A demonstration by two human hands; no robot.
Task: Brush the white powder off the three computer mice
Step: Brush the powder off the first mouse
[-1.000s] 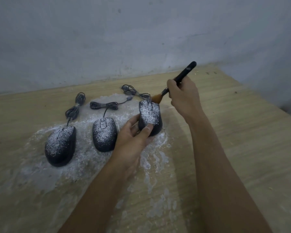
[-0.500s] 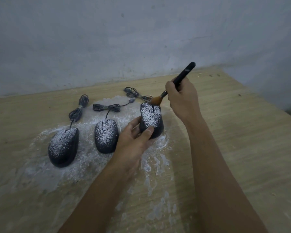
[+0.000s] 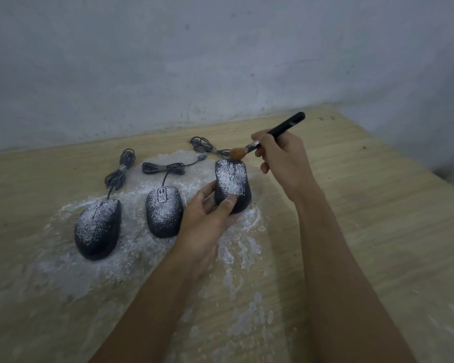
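Toward one o'clock on the table [image 3: 364, 205], the left hand [image 3: 207, 221] grips the tilted right mouse [image 3: 232, 183]. The right hand [image 3: 282, 159] pinches the brush [image 3: 271, 138], bristles at the mouse's twelve-o'clock end. A leftward sweep could scatter powder [image 3: 139, 248] onto the middle mouse [image 3: 164, 212] at its nine o'clock.

A pale wooden table [image 3: 364, 231] with a plank-like grain carries everything. White powder [image 3: 131, 258] spreads over its left and middle part, thickest round the mice and trailing toward the near edge in smeared patches. The left mouse [image 3: 97, 229] and the middle mouse [image 3: 164, 210] lie flat in the powder, just beside each other, both dusted on top. Their bundled cables [image 3: 121, 169] lie farther back on the wood. The right mouse [image 3: 232, 184] stands tilted, gripped by the left hand [image 3: 207, 221]; whether its near end touches the table cannot be told. The right side is bare wood.
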